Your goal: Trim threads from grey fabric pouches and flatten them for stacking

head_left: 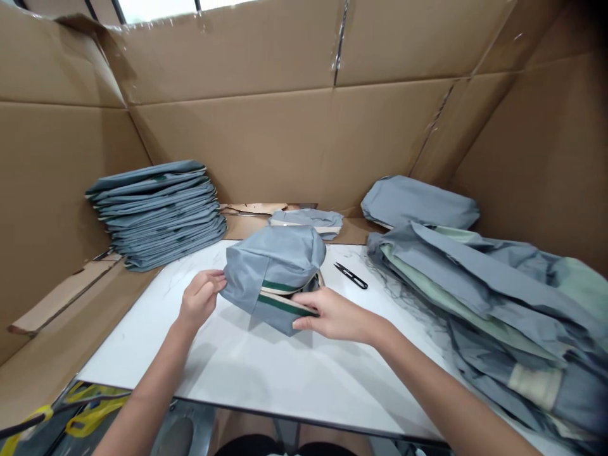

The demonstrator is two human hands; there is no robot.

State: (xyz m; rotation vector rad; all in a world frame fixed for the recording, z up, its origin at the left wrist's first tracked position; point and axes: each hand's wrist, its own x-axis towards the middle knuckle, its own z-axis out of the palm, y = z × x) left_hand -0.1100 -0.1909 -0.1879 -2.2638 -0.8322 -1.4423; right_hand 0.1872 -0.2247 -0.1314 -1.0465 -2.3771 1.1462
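Noted cardboard (285,145) across the upper frame, probably to screen the table (237,373) at lower centre. Noted a loose heap (475,285) at right and a neat stack (161,215) at left, seemingly to keep two lots apart. Located the bag (280,253) at frame centre; could not confirm contact with the table. Noted a pouch (420,201) behind the heap. Gripped the lower edge of the bag's opening in the right hand (327,313), fingers inside, thumb outside, likely to part the edges. Pinched the bag's left end in the closed fingertips of the left hand (202,294), likely to steady it. Noted snips (350,276) right of the bag, presumably for easy reach.
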